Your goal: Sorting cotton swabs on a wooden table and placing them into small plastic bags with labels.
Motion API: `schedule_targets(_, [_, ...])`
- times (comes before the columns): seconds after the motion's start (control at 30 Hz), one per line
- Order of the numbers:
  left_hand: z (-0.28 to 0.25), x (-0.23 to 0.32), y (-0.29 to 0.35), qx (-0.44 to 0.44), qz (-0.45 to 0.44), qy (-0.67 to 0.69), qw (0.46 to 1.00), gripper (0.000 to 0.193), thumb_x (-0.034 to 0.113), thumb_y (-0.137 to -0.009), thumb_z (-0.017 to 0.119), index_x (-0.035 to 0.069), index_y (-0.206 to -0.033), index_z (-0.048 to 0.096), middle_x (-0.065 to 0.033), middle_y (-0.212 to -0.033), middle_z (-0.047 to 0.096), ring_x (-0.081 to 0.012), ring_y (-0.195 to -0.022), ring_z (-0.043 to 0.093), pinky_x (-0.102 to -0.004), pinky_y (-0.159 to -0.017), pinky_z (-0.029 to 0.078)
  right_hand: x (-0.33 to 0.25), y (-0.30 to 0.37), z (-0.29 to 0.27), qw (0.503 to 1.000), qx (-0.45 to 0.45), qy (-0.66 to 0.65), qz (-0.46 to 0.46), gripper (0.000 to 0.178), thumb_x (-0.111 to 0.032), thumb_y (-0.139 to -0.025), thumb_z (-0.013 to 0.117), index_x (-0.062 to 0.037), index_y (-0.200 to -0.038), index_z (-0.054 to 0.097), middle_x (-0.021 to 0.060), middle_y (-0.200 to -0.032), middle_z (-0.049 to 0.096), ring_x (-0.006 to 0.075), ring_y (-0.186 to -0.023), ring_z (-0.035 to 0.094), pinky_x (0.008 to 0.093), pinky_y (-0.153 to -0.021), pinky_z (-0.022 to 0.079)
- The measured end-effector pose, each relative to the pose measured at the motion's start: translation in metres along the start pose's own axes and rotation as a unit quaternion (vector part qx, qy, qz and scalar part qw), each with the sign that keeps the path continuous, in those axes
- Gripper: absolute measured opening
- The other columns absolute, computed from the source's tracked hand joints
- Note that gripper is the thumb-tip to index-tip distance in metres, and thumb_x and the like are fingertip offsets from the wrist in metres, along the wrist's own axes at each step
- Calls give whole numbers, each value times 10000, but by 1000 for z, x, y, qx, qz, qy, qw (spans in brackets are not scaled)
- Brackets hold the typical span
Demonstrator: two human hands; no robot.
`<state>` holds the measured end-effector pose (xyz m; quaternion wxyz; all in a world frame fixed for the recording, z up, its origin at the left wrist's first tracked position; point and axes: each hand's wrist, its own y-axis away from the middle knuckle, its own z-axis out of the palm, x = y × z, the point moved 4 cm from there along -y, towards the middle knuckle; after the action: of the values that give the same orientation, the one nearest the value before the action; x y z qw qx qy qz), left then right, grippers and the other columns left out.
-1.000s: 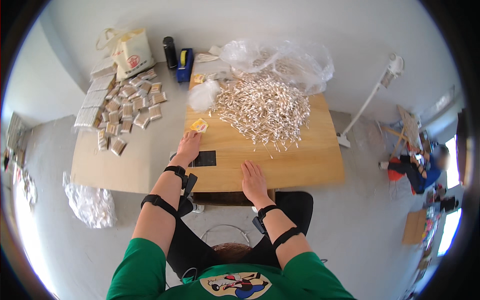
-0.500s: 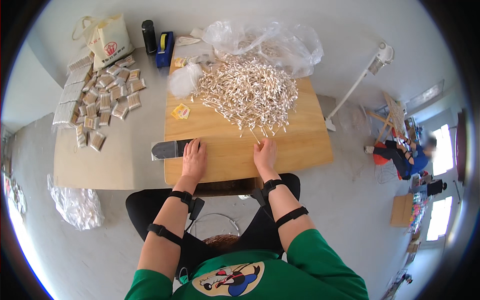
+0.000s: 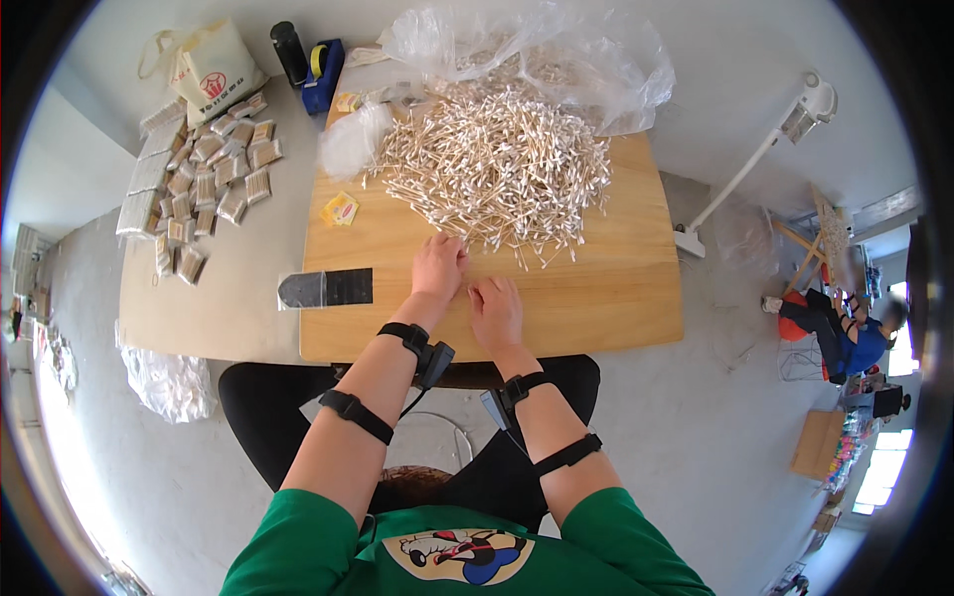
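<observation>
A large heap of cotton swabs [image 3: 497,164] with white tips lies on the wooden board [image 3: 596,303]. At its near edge is my left hand [image 3: 437,268], fingers curled in. Just right of it and closer to me, my right hand [image 3: 497,313] rests over the board with its fingers bent together. The fingertips of both hands nearly meet, and whatever they may hold is too small or hidden to make out. To the left, a flat black strip [image 3: 348,286] with a rounded end in clear plastic lies across the board's left edge, touched by neither hand.
Small packs of swabs [image 3: 204,189] cover the left table beside a canvas bag [image 3: 217,84], a black bottle [image 3: 288,52] and a blue tape dispenser [image 3: 322,84]. Yellow cards [image 3: 340,209] and clear plastic bags [image 3: 626,74] border the heap. A person [image 3: 860,338] sits far right.
My left hand has left the black strip and moved right to the heap's near edge. My right hand has drawn left and slightly nearer me. The view has shifted a little.
</observation>
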<state>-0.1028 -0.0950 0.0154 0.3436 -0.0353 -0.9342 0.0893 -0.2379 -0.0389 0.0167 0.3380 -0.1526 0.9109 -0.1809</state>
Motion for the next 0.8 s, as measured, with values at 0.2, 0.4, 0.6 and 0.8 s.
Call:
schedule_targets(0.2, [-24,-23,43,25,55,3,998,117,119,-787,745,54,-815,652,-111,-868,613,-331,-891,608,-430,-781,513,-1,0,-4,1000,-1,-30,-8,51,-60,-803,690,-56,-816,641,117,-834,568,345,-823,571,451,-735,480])
schedule_targets(0.4, [-46,-27,78,38,88,-3,995,140,151,-835,705,94,-962,693,-96,-995,642,-317,-1011,600,-436,-886,492,-8,-12,8,994,-58,-92,15,53,-64,-844,668,-59,-896,675,116,-908,613,346,-895,594,443,-769,492])
schedule_targets(0.6, [-45,-17,98,36,161,-66,984,271,204,-869,686,123,-1127,687,-87,-1203,658,-274,-1182,580,-436,-1007,451,-7,-41,13,999,10,47,-7,253,-76,-869,649,-77,-1120,679,123,-1031,623,340,-970,590,449,-827,502])
schedule_targets(0.8, [-40,-40,99,44,109,21,993,260,192,-846,715,90,-1082,680,-80,-1178,665,-289,-1155,588,-429,-967,466,2,-19,17,999,1,11,-37,171,-99,-844,710,-46,-993,646,122,-991,628,333,-951,596,446,-837,490])
